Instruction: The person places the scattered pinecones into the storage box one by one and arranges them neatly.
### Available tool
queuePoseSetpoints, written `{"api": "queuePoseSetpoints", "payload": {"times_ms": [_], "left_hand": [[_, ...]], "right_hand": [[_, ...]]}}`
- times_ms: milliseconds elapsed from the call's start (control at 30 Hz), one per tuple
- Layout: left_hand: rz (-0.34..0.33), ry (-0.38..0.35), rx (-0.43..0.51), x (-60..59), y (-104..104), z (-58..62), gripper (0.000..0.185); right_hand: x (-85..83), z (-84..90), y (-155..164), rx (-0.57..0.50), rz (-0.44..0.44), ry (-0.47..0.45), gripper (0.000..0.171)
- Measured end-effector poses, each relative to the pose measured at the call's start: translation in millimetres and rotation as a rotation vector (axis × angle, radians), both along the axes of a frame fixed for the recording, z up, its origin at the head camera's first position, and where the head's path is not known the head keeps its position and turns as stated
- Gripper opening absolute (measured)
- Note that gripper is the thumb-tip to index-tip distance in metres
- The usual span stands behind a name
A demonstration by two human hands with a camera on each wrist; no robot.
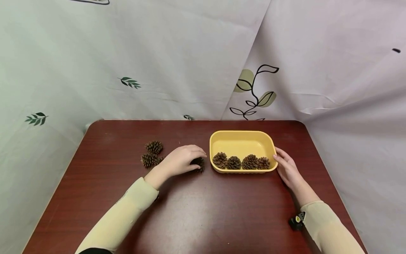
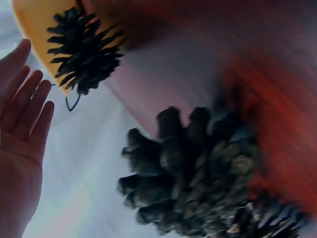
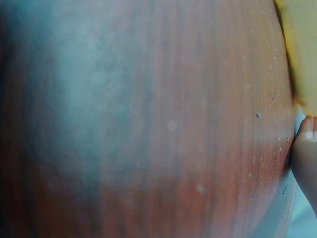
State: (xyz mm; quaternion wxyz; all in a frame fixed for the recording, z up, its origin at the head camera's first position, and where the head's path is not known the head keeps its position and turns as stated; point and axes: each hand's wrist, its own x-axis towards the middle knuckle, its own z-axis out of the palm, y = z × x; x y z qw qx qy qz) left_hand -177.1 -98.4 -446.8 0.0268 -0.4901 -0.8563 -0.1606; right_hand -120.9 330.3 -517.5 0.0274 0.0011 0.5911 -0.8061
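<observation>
My left hand (image 1: 182, 158) is over the table, its fingers extended above a brown pine cone (image 1: 200, 164) just left of the yellow box (image 1: 242, 133). In the left wrist view that pine cone (image 2: 84, 52) shows beside the fingertips, with a gap between. My right hand (image 1: 288, 168) holds the right side of the box, thumb over the rim and fingers along the outer wall. Several pine cones (image 1: 234, 163) sit in a row along the box's near side. Only a bit of the right hand (image 3: 308, 153) appears in the right wrist view, by the yellow wall.
Behind my left hand lies a small group of pine cones (image 1: 149, 160), one partly hidden by the hand. The dark red wooden table (image 1: 203, 211) has a pale, leaf-patterned cloth (image 1: 177, 60) hanging along its back and sides.
</observation>
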Motion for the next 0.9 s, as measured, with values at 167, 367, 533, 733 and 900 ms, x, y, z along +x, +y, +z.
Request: {"api": "queuePoseSetpoints", "payload": {"times_ms": [167,367,533,733,900], "left_hand": [[-0.024,0.015,-0.009,0.1,-2.2,-9.3,0.042],[-0.047,0.042,-0.04,-1.4,-1.2,-18.0,0.05],[-0.058,0.054,-0.091,-0.8,-0.4,-22.7,0.052],[-0.066,0.073,-0.127,0.1,-1.3,-26.3,0.054],[-0.046,0.068,-0.124,-1.0,-2.9,-26.8,0.052]], "right_hand": [[0.3,-0.6,0.4,0.001,0.002,0.007,0.034],[0.5,-1.5,1.6,-0.012,0.004,0.016,0.035],[0.9,-1.9,1.5,-0.009,0.011,0.016,0.035],[0.5,-0.5,0.6,0.009,0.008,0.009,0.033],[0.0,0.4,0.5,0.021,0.007,0.005,0.033]]}}
